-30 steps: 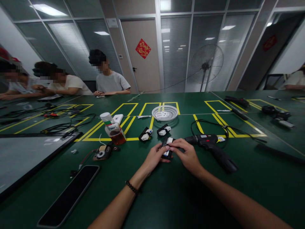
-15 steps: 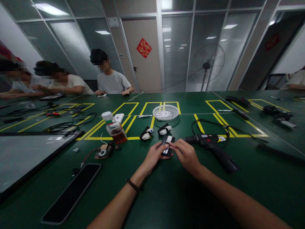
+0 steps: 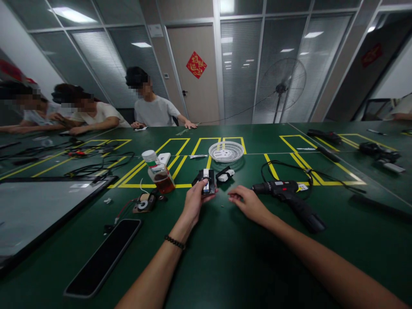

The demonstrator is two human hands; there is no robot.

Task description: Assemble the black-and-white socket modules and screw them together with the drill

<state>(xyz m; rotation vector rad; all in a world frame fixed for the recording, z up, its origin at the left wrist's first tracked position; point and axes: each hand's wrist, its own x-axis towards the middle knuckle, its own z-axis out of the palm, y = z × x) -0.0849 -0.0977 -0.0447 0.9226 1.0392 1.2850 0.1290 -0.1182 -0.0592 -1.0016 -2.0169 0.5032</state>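
My left hand (image 3: 193, 198) grips a flat black module with a white strip (image 3: 210, 180), the thumb pressed on its face and the fingers beneath. To its right, my right hand (image 3: 247, 202) hovers low over the table, apart from the module, with its fingers loosely curled and nothing visible in them. A tiny light-coloured piece (image 3: 222, 206) lies on the green table between the hands; it is too small to name. Beyond them rests a white piece with black bands (image 3: 225, 174). A similar piece is mostly hidden behind the held module.
A black power drill (image 3: 286, 191) lies right of my right hand, its tip close by. At left stand a bottle of brown liquid (image 3: 163, 179), a small motor-like part (image 3: 143, 203) and a phone (image 3: 104, 257). A white basket (image 3: 226, 151) sits further back. Several co-workers sit across the table.
My left hand has moved left with the module, and my right hand has come away from it. A tiny piece now shows on the table. A co-worker's arm has stretched out sideways.
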